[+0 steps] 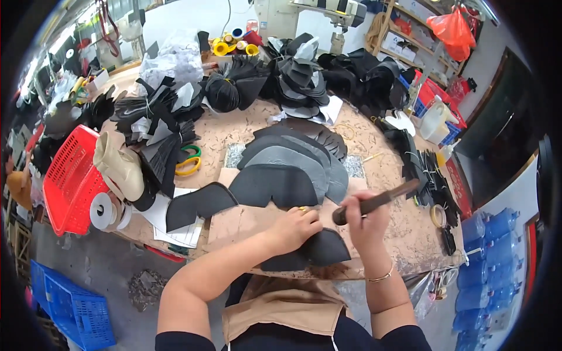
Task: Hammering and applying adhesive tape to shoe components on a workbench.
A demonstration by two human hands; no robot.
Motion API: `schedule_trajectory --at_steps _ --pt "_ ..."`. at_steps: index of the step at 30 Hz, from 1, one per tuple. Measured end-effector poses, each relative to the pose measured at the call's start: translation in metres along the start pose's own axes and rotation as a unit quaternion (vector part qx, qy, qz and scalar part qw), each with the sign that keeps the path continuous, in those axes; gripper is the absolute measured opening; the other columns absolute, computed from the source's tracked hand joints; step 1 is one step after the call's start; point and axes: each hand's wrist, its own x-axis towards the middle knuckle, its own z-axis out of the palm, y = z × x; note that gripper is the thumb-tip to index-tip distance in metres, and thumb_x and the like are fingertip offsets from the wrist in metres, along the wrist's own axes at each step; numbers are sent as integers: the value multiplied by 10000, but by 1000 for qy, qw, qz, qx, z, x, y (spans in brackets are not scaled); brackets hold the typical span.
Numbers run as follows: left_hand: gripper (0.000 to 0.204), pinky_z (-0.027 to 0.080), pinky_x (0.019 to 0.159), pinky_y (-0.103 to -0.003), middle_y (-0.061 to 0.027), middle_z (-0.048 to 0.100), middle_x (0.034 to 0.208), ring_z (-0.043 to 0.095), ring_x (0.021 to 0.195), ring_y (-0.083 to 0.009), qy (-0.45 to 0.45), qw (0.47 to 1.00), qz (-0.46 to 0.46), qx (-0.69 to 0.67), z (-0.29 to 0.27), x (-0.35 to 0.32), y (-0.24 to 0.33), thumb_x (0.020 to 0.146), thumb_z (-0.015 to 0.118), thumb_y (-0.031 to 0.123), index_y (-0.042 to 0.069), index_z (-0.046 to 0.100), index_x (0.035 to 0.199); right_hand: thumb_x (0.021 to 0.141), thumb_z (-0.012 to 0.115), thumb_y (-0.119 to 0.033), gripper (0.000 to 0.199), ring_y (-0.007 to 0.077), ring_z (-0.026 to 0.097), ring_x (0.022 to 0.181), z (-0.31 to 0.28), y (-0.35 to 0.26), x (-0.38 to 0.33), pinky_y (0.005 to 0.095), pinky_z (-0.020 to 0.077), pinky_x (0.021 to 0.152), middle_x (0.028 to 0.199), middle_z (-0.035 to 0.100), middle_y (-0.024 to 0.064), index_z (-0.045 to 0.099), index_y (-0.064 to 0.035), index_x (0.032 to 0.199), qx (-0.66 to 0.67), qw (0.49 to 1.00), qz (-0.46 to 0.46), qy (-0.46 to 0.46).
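My left hand (295, 229) presses down with bent fingers on a curved black leather-like piece (328, 247) at the table's near edge, covering part of it. Just to the right, my right hand (369, 222) is closed around a dark brown, stick-like tool (380, 202). Its blunt end hangs above the table and its longer part slants up to the right; the tool's exact kind cannot be made out. Beyond my hands lies a fanned stack of black and grey curved pieces (293, 158). A similar black piece (199, 205) rests separately at the left.
Bundles of black pieces (234, 85) line the table's far side. At the left are a red basket (69, 169), a cream boot (117, 164), a white spool (104, 212) and tape rolls (188, 167). A white jug (434, 121) stands at the right, with blue water bottles (489, 263) beside the table.
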Motion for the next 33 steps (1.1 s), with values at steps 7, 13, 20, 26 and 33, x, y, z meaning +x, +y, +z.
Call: schedule_trajectory --at_steps 7,13,20,26,33 --pt "115 464 867 -397 -75 591 953 594 957 -276 -54 998 -2 -32 2 11 -5 820 612 108 109 636 933 804 717 -150 96 277 574 720 7 37 -27 373 393 800 773 652 58 644 -88 813 -144 989 -27 -6" --pt "138 476 853 -395 -49 607 976 605 965 -263 -38 999 -10 -7 -4 4 1 825 602 97 140 662 941 800 715 -155 101 302 571 718 2 28 -15 386 399 776 766 645 76 642 -86 810 -88 995 -27 -40" --pt "192 482 851 -392 -49 615 993 609 973 -260 -38 999 -10 -3 -5 6 -2 816 597 77 149 672 977 812 714 -150 100 279 571 790 14 37 -18 385 405 800 756 652 56 650 -74 824 -44 998 10 -47" --pt "184 471 833 -388 -63 613 978 598 972 -261 -36 999 -25 9 -11 6 5 812 604 84 125 666 980 825 685 -154 91 278 577 764 14 32 -26 394 402 794 749 647 61 650 -71 824 -5 998 53 -21" --pt "234 498 826 -357 -65 629 966 604 927 -235 -12 999 -33 26 -21 -6 17 777 581 52 90 673 990 819 703 -141 83 265 583 720 19 29 -20 378 393 800 750 648 53 648 -80 806 -68 996 -25 -50"
